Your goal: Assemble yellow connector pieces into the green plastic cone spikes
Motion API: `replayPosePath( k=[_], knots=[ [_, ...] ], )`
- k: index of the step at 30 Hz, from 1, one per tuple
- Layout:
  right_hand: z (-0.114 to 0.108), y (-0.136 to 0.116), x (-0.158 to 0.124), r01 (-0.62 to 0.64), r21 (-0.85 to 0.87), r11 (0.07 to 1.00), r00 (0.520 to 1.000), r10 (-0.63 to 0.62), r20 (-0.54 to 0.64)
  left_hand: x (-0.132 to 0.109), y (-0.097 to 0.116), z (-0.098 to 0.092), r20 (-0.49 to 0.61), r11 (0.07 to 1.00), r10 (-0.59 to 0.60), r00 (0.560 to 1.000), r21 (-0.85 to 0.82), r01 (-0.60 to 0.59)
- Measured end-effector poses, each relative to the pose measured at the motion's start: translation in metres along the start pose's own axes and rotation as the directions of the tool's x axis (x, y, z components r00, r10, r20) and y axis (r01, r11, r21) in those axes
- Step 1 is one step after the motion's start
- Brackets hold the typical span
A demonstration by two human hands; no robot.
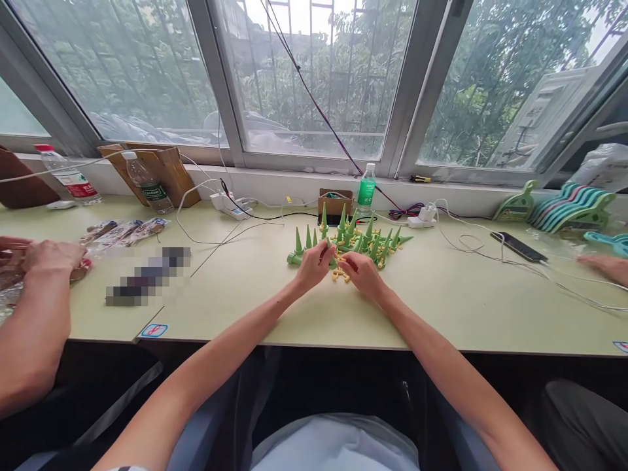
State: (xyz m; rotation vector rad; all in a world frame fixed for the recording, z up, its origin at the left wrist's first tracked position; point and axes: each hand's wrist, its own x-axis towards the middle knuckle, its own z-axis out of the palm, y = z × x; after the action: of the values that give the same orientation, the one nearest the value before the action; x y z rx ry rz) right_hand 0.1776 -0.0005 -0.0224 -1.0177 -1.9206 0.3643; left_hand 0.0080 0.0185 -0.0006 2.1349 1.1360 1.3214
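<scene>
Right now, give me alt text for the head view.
The left hand and right hand are close together at green spikes and small yellow pieces on a pale table. A bottle stands behind; other people's hands show at both edges.

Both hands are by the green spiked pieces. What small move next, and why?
Perhaps ease the right hand slightly toward the left hand: they are already close together, with small yellow pieces just below in view and green spiked pieces beyond. What each holds is too small to tell.
</scene>
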Motion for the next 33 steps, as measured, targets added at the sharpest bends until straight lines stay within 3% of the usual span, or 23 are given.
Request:
replayPosePath(
  k=[6, 14, 19, 25, 27, 29, 31, 33],
  knots=[
    [0.002, 0.003, 0.000, 0.024, -0.019, 1.000, 0.997, -0.025, -0.070, -0.004, -0.001, 0.003, 0.045, 0.999, 0.003, 0.999, -0.042, -0.001],
    [0.007, 0.004, -0.001, -0.037, -0.073, 0.997, 0.994, 0.030, -0.102, -0.009, 0.000, 0.004, 0.093, 0.993, 0.101, 0.991, -0.075, -0.094],
    [0.005, 0.002, -0.001, -0.080, -0.054, 0.995, 0.988, 0.072, -0.139, -0.010, 0.005, 0.003, 0.116, 0.971, 0.133, 0.984, -0.212, -0.107],
    [0.004, 0.000, -0.003, -0.108, -0.012, 0.994, 0.971, 0.103, -0.214, -0.003, 0.008, -0.001, -0.048, 0.976, -0.080, 0.996, -0.206, 0.068],
    [0.004, 0.000, -0.004, -0.109, -0.007, 0.994, 0.967, 0.104, -0.231, 0.000, 0.007, -0.003, 0.020, 0.950, -0.166, 0.986, -0.264, 0.166],
    [0.004, 0.001, -0.005, -0.107, -0.008, 0.994, 0.966, 0.102, -0.238, 0.001, 0.007, -0.004, 0.184, 0.880, -0.237, 0.954, -0.375, 0.291],
    [0.004, 0.000, -0.006, -0.108, 0.000, 0.994, 0.966, 0.105, -0.235, 0.001, 0.007, -0.003, 0.346, 0.783, -0.248, 0.905, -0.479, 0.397],
    [0.004, 0.000, -0.007, -0.114, 0.014, 0.993, 0.967, 0.114, -0.227, 0.000, 0.007, -0.002, 0.423, 0.709, -0.218, 0.879, -0.550, 0.441]
  ],
)
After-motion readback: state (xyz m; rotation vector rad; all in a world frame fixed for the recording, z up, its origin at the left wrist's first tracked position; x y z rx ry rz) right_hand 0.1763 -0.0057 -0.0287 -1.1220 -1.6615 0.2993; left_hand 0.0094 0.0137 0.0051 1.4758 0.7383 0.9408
